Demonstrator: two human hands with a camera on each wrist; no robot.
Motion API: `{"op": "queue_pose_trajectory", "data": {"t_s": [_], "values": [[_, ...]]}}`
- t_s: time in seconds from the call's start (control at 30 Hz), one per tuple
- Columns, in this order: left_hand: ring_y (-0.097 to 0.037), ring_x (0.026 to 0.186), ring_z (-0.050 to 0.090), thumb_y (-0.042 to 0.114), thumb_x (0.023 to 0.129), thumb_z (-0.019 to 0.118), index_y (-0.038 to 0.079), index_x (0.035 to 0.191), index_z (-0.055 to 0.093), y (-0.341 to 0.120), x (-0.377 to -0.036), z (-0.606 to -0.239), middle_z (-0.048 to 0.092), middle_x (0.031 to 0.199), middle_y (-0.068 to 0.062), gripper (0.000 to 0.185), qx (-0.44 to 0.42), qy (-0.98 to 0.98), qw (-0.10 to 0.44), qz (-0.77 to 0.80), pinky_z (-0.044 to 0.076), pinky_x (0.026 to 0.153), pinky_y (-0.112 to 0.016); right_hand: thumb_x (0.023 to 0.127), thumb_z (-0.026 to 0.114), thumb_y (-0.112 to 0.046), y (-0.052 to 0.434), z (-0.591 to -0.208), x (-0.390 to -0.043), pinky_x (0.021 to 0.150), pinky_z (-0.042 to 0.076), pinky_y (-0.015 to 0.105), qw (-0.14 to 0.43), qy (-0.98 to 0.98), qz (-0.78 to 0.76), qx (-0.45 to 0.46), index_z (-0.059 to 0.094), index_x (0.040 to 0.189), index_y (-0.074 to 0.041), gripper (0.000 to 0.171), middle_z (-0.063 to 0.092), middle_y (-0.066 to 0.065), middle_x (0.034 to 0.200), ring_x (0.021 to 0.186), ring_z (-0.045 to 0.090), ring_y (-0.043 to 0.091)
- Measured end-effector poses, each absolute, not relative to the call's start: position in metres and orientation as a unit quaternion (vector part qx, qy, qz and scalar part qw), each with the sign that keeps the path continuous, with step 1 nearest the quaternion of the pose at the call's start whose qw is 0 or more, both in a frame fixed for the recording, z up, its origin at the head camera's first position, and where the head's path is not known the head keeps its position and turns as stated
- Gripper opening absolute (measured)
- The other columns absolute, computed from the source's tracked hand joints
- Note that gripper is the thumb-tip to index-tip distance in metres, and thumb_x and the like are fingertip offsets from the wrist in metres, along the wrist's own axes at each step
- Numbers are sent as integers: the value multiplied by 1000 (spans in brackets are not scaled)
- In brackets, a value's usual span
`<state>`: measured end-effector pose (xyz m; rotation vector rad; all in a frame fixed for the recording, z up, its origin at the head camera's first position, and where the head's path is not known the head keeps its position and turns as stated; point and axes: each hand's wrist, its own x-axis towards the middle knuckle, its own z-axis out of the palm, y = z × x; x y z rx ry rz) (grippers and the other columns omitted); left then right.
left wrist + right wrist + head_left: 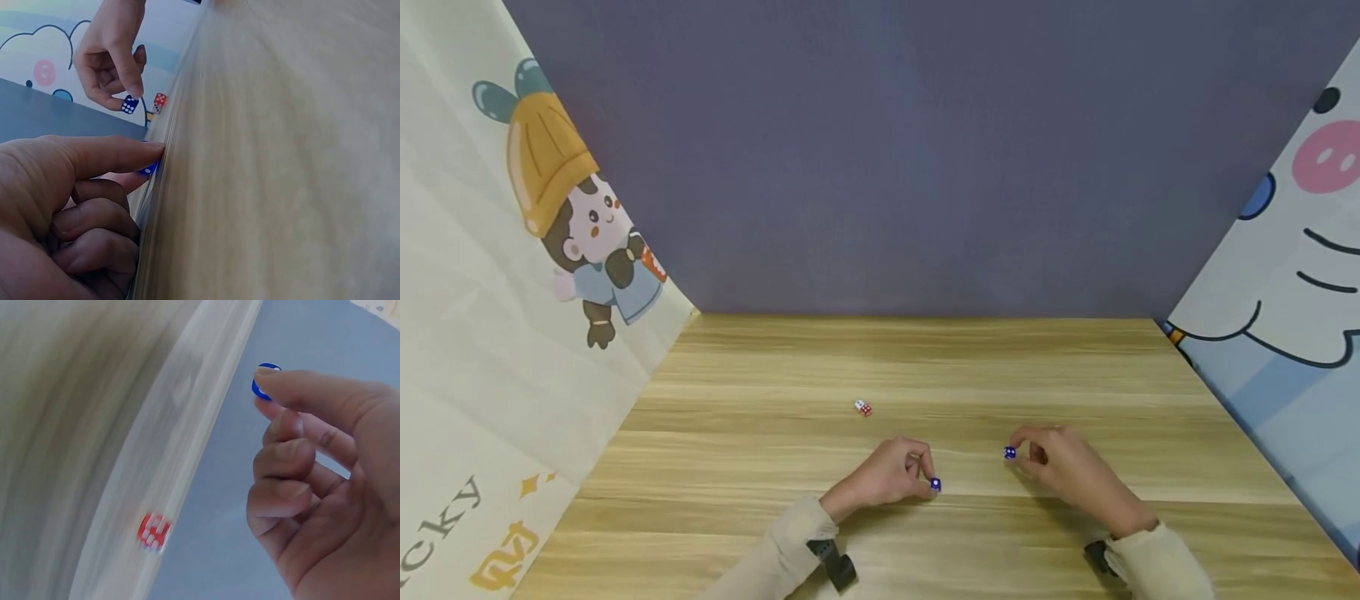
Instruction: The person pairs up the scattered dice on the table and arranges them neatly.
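Observation:
My left hand [887,473] pinches a blue die [936,484] between thumb and forefinger, low at the tabletop; in the left wrist view the fingers mostly cover this die [149,169]. Off to its right, my right hand [1069,468] holds a second blue die [1010,452] at the tips of thumb and forefinger, raised over the wood. White pips show on that die [129,104] in the left wrist view. Farther back and left of both hands, a red die [866,410] and a white die [859,405] sit side by side on the table.
The wooden tabletop [760,367] runs back to a dark grey-blue panel [880,167]. Cartoon-printed sheets flank it, one on the left [467,250] and one on the right [1285,275]. Dark wrist straps [833,562] and pale sleeves show on both arms.

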<state>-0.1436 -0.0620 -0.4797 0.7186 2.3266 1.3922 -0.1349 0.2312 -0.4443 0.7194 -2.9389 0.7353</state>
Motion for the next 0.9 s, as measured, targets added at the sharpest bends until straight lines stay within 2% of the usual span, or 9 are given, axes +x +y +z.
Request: {"op": "queue_pose_trajectory", "data": {"t_s": [0.07, 0.13, 0.23, 0.33, 0.63, 0.9], "values": [[-1, 44, 37, 5, 77, 84, 9, 82, 68, -63, -143, -480, 48, 52, 7, 17, 255, 821, 167, 483, 30, 44, -16, 88, 76, -19, 223, -446, -131, 68, 54, 46, 4, -941, 240, 239, 72, 101, -18, 14, 48, -19, 60, 49, 41, -1], [-1, 43, 38, 6, 76, 84, 10, 82, 68, -63, -142, -480, 49, 52, 7, 17, 256, 825, 165, 476, 31, 44, -16, 89, 75, -19, 216, -449, -127, 68, 54, 40, -5, -936, 246, 252, 72, 101, -18, 12, 48, -19, 60, 49, 41, -2], [-1, 43, 38, 5, 76, 84, 11, 81, 68, -62, -141, -481, 48, 52, 7, 18, 258, 830, 162, 468, 31, 44, -17, 89, 75, -17, 207, -452, -122, 46, 41, 24, -16, -928, 254, 271, 72, 99, -18, 11, 48, -18, 61, 51, 41, -3], [-1, 45, 38, 5, 77, 84, 12, 81, 68, -58, -140, -481, 48, 53, 8, 18, 271, 830, 159, 461, 32, 45, -17, 89, 76, -17, 201, -453, -118, 46, 37, 20, -26, -924, 256, 282, 71, 96, -19, 9, 47, -19, 61, 51, 41, -3], [-1, 46, 40, 7, 76, 84, 14, 81, 68, -50, -132, -484, 49, 54, 9, 18, 276, 839, 162, 441, 33, 43, -18, 88, 76, -15, 182, -463, -109, 52, 39, 21, -36, -912, 258, 318, 69, 88, -20, 8, 51, -20, 69, 59, 44, -4], [0, 45, 42, 9, 77, 85, 14, 80, 67, -44, -125, -484, 50, 54, 11, 19, 276, 847, 158, 426, 34, 42, -18, 88, 75, -12, 171, -470, -106, 51, 37, 19, -40, -900, 287, 326, 68, 85, -22, 13, 45, -20, 64, 57, 40, -4]]}}
